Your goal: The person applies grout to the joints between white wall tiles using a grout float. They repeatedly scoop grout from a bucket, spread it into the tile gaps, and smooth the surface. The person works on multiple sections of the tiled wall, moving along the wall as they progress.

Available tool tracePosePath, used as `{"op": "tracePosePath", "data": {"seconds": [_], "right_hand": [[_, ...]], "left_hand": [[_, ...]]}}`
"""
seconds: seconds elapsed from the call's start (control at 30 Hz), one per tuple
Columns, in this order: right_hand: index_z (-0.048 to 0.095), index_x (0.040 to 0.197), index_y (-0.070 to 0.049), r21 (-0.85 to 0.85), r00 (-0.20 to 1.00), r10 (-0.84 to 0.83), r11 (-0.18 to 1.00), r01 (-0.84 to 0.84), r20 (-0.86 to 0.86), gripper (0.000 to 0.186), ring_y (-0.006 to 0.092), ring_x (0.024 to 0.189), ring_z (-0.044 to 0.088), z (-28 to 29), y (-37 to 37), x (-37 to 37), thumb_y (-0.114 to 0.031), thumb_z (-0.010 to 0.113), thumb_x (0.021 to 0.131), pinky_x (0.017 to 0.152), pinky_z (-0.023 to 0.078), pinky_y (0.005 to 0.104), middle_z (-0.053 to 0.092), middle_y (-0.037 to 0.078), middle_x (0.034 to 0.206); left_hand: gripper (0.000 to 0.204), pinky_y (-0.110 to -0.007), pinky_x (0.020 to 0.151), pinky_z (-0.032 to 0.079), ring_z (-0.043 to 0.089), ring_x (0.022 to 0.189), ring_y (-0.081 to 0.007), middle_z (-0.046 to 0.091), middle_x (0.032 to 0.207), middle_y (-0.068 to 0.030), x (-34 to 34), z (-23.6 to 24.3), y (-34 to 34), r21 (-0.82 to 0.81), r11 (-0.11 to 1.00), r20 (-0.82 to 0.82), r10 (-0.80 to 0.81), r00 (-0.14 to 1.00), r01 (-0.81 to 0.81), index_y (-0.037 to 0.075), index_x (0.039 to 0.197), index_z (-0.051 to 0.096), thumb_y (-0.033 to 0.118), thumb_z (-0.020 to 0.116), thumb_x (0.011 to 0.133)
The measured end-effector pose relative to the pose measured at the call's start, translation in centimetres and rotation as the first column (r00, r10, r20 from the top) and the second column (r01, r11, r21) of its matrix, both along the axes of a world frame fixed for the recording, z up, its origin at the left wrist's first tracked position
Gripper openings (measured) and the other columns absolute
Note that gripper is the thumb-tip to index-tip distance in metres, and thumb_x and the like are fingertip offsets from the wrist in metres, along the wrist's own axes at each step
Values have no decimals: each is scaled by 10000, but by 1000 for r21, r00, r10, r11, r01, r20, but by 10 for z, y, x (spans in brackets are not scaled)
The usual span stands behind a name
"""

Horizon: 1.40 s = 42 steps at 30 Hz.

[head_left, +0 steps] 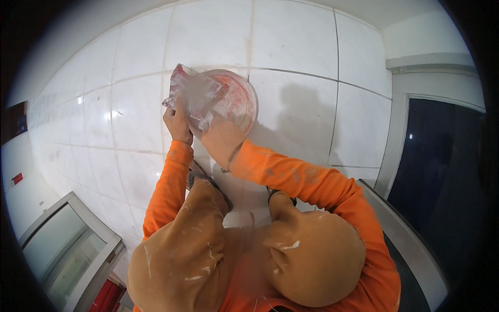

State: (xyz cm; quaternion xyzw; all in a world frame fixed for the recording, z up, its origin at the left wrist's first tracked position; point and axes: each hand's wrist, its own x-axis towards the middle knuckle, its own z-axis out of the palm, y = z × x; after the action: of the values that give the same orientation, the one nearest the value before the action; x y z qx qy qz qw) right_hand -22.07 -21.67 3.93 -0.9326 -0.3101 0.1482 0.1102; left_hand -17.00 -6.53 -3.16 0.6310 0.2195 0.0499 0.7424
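A crumpled plastic bag (179, 86), whitish and dark red with powder on it, is tilted over the left part of a round red basin (252, 101). White residue coats the basin's inside. My left hand (178, 124) is closed on the bag's near-left side, thumb along its face. At the bag's near-right edge, my right hand (224, 138) has its fingers bent and closed against the plastic, over the basin's near rim. Its fingertips look whitish and a little blurred. A smudged patch hides the middle of the bag.
The basin stands on a floor of white tiles (291, 39). My knees (317, 255) are bent close below my arms. A dark door panel (431, 151) in a grey frame is at right. A glass-paned metal frame (67, 260) stands at lower left, near red objects (106, 296).
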Motion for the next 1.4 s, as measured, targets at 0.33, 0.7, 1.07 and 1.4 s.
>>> {"op": "tracePosePath", "data": {"seconds": [0.33,0.7,1.07,1.4], "right_hand": [[746,1043,-69,138,969,-108,980,141,-222,272,369,825,687,1,-61,-13,-147,630,810,719,555,488,710,186,898],[593,1363,-114,188,854,-495,834,518,-160,525,431,800,678,-50,-81,-5,-151,600,839,713,552,539,698,217,861],[566,1342,-84,478,890,-382,751,455,-247,437,460,792,672,-69,-106,-21,-236,576,932,744,534,562,701,240,838],[490,1139,-5,144,658,-604,678,721,-450,349,515,746,649,-88,-106,-34,-321,536,998,711,509,614,660,300,775]], "left_hand": [[352,-275,806,507,609,906,-96,695,1019,-34,-2,6,5,179,982,74,-72,995,58,-51,1095,710,286,706,992],[265,-244,732,470,558,806,-63,690,871,9,-2,63,-48,320,947,260,-109,959,21,-41,948,752,224,753,956],[274,-243,816,496,605,891,-81,716,973,-24,-3,60,-51,396,916,267,-190,945,72,-56,1132,730,156,735,959],[240,-240,775,495,599,853,-75,718,948,-19,-2,66,-58,398,917,273,-139,952,20,-51,1075,732,152,744,948]]}}
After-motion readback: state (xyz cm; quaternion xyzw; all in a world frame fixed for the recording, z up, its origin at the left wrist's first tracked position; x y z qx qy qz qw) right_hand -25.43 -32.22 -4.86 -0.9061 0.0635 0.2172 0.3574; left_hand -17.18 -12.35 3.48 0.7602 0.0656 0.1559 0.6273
